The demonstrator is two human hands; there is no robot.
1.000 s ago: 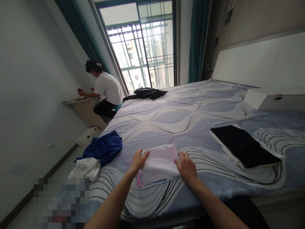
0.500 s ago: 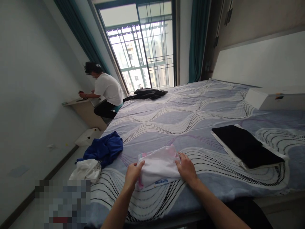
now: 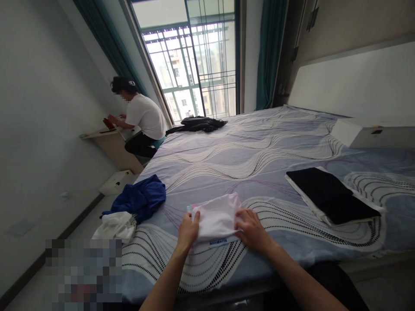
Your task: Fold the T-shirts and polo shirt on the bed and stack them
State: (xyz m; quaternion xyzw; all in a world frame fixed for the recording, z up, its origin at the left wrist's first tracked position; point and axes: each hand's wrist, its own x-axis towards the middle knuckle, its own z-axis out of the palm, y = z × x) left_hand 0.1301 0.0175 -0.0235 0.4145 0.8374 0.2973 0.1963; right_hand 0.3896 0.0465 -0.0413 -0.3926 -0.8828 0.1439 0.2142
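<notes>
Wavy dotted lines run across the pale blue cover of a wide bed point(image 3: 259, 142), which fills most of the room.

At its near edge, the left hand point(image 3: 188, 231) is closed on the left side of a folded white garment point(image 3: 215, 218), with the fingers curled over the fold. The right hand point(image 3: 251, 229) grips the same garment at its right side, fingertips on top of the cloth. The garment lies flat on the cover between the two hands. A blue label strip point(image 3: 218, 243) shows along its near edge and a little pink point(image 3: 190, 207) at its far left corner.

To the left, a crumpled blue garment point(image 3: 142, 199) hangs over the side of the bed, with a bunched white cloth point(image 3: 115, 225) just below it. To the right, well apart from the hands, a folded black garment point(image 3: 330, 196) rests on a folded white piece point(image 3: 300, 186). Beyond that stands a white box point(image 3: 372, 134).

At the far end of the bed lies a heap of dark clothing point(image 3: 197, 124). Past the far left corner, another person point(image 3: 144, 116) in a white shirt bends over a small wall shelf point(image 3: 106, 134). Behind them is a tall barred window point(image 3: 191, 60), with a teal curtain point(image 3: 269, 52) at its right.
</notes>
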